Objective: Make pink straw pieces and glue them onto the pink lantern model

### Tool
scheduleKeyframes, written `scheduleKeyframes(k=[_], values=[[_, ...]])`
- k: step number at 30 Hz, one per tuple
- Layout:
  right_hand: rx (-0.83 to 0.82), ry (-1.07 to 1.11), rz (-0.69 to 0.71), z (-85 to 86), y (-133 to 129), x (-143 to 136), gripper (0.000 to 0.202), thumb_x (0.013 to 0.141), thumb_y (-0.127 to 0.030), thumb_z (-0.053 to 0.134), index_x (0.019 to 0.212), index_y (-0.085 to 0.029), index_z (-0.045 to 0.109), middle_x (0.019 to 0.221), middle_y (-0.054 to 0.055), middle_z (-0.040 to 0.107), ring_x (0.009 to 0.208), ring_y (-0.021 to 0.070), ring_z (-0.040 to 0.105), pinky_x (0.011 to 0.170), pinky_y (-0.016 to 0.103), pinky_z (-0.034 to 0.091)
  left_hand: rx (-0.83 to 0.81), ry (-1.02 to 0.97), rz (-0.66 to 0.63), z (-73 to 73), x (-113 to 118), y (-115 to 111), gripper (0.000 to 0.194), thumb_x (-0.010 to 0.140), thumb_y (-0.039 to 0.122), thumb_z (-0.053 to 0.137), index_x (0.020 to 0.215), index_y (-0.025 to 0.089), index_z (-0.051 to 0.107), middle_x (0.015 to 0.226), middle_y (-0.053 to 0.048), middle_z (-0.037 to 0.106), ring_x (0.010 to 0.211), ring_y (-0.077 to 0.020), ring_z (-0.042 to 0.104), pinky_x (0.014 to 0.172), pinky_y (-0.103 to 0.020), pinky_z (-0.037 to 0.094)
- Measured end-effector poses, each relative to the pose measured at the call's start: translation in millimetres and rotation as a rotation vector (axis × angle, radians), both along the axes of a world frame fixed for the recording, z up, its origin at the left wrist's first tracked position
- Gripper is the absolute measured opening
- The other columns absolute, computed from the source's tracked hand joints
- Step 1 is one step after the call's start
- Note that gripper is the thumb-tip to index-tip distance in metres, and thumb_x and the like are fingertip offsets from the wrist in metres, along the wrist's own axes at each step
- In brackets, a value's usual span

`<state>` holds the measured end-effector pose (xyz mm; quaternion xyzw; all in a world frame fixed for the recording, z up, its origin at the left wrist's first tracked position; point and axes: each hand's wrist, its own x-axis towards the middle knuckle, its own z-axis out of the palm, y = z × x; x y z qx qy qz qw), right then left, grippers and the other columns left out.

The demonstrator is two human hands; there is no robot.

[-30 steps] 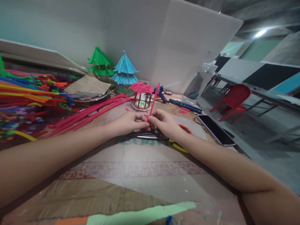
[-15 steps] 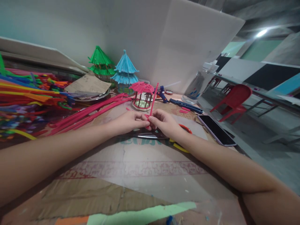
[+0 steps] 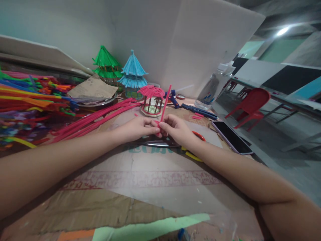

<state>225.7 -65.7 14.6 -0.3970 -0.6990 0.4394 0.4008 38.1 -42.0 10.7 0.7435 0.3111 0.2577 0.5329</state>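
My left hand (image 3: 140, 129) and my right hand (image 3: 174, 129) meet at the middle, fingertips pinching a pink pipe cleaner (image 3: 166, 103). One length of it stands up between them, tilted slightly right; the part down at the fingers is mostly hidden. Just behind is a small pavilion model with a pink roof (image 3: 151, 91) on brown posts. To its left stand a blue two-tiered model (image 3: 133, 68) and a green one (image 3: 106, 62). Long pink pipe cleaners (image 3: 95, 122) lie left of my hands. Under my hands is a dark, shiny-rimmed tray (image 3: 160, 144).
Many coloured pipe cleaners (image 3: 32, 97) fill the left side. At right are a phone (image 3: 232, 137), a blue cutter-like tool (image 3: 199, 111), a blue glue gun (image 3: 173, 98), orange-handled scissors (image 3: 199, 135) and a clear bottle (image 3: 209, 90). A red chair (image 3: 250, 103) stands beyond.
The upright pink pipe cleaner leans a little more to the right. Both hands keep their pinch, and the camera view has shifted slightly.
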Motion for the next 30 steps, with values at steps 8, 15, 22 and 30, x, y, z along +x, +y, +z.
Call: scheduleKeyframes(k=[8,15,22,30], values=[[-0.004,0.001,-0.006,-1.5,0.6,-0.6,0.02,0.084,-0.037,0.061,0.081,-0.02,0.05,0.063,-0.005,0.057,0.053,0.0093,0.054,0.049,0.022,0.042,0.017,0.008,0.005,0.3,0.4,0.0,0.028,0.082,0.042,0.064,0.083,0.015,0.07,0.086,-0.005,0.074,0.078,-0.0154,0.064,0.074,-0.026,0.046],[0.009,-0.011,0.005,-1.6,0.2,-1.3,0.02,0.084,-0.037,0.061,0.08,-0.02,0.051,0.064,-0.005,0.056,0.053,0.0091,0.053,0.05,0.022,0.041,0.059,0.066,0.031,1.8,-0.3,-2.5,0.029,0.082,0.044,0.061,0.082,0.016,0.07,0.085,-0.004,0.074,0.08,-0.017,0.065,0.074,-0.027,0.046],[0.021,0.001,0.015,-3.9,1.9,0.1,0.019,0.085,-0.037,0.06,0.082,-0.02,0.052,0.066,-0.005,0.057,0.055,0.0092,0.053,0.052,0.022,0.041,0.082,0.044,0.017,0.1,-0.4,-1.5,0.034,0.083,0.048,0.06,0.083,0.016,0.07,0.086,-0.006,0.074,0.081,-0.0183,0.065,0.074,-0.028,0.047],[-0.009,0.005,0.036,-3.7,2.1,0.0,0.019,0.086,-0.038,0.059,0.085,-0.02,0.05,0.064,-0.005,0.057,0.054,0.0097,0.054,0.052,0.023,0.042,0.055,0.021,0.018,2.8,0.2,-1.9,0.034,0.082,0.047,0.06,0.082,0.014,0.068,0.087,-0.007,0.073,0.083,-0.0189,0.065,0.077,-0.03,0.047]])
